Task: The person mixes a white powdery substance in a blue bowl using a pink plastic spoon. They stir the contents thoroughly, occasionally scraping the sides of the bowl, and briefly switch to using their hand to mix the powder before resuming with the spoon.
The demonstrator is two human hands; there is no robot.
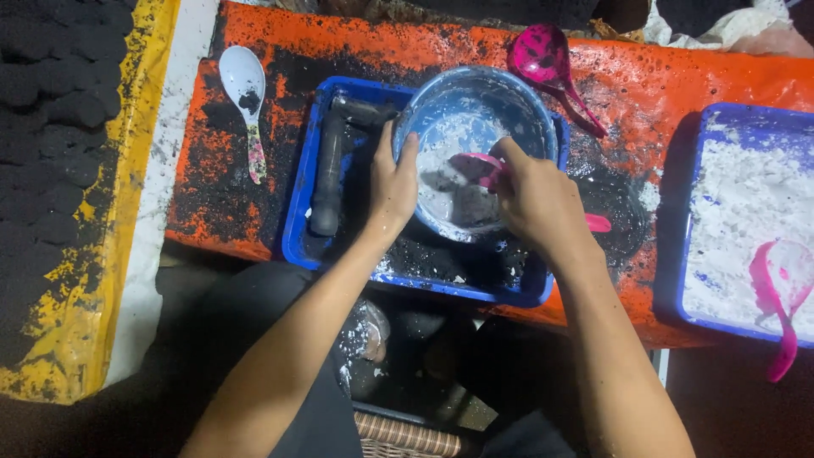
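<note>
head view: the left hand point(392, 182) clamped its fingers over the near rim of the blue bowl point(475, 106), bracing it tilted toward the person so the white paste pooled low. the right hand point(536, 199) was closed round a pink spoon point(475, 165), its scoop down in that paste. the bowl sat in a blue tray point(297, 212) of black powder, a black pipe point(329, 174) lying just beside it, catching spills on the orange table point(678, 76)

A white spoon point(245, 97) lies at the orange table's point(695, 76) left end, a pink ladle point(549, 66) near its far edge, a white-powder tray point(746, 220) at its right end.
</note>
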